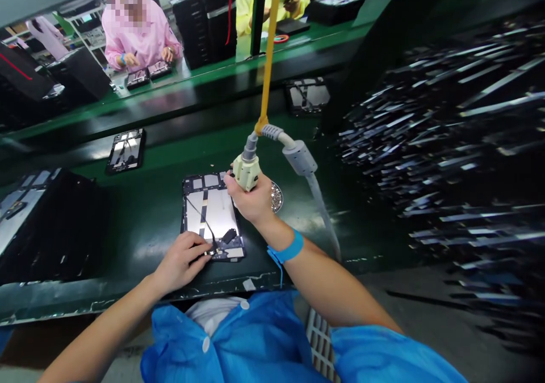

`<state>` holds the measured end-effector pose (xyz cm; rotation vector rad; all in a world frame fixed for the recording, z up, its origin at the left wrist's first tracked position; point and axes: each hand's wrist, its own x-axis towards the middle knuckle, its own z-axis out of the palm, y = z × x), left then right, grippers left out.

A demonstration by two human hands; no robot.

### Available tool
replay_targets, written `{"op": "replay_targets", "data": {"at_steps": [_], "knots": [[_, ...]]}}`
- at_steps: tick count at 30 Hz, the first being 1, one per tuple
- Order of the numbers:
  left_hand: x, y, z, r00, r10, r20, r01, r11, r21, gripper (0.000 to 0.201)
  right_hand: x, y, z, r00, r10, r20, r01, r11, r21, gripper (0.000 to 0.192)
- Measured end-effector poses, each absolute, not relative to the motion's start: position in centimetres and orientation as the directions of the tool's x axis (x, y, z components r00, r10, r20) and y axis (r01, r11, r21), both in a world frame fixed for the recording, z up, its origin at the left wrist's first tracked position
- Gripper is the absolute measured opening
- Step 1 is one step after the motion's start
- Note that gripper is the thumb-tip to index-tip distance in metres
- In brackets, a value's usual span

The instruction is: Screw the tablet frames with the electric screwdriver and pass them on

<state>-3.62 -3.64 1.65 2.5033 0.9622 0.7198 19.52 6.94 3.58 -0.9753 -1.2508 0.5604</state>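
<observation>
An opened tablet [217, 207] lies face down in front of me, its silver inner plate and black ribbon cables showing. My left hand [183, 261] is at the tablet's lower left corner. Its thumb and fingers close on a tiny part by the bottom board, too small to name. My right hand [253, 198] is wrapped round a cream electric screwdriver [246, 171] over the tablet's upper right corner. The driver's tip is hidden by the hand. Just right of that hand, a round dish of small screws [276, 197] is partly covered.
The screwdriver hangs from a yellow strap [269, 54], with a grey cable [319, 201] trailing right. Stacked tablets [55, 224] stand left; a tall, blurred stack [447, 144] rises right. More opened tablets [125, 150] lie farther back. Across the bench, a person in pink [140, 37] works.
</observation>
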Motion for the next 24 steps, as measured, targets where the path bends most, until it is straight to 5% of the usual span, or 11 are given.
{"op": "replay_targets", "data": {"at_steps": [8, 24], "knots": [[-4.2, -4.2, 0.7, 0.737, 0.558, 0.381, 0.494, -0.830, 0.260, 0.034, 19.5, 6.7, 3.9, 0.253, 0.823, 0.508, 0.118, 0.495, -0.861, 0.021], [-2.0, -6.2, 0.3, 0.610, 0.683, 0.402, 0.626, -0.726, 0.283, 0.030, 20.3, 6.9, 4.0, 0.305, 0.836, 0.455, 0.079, 0.454, -0.888, 0.019]]}}
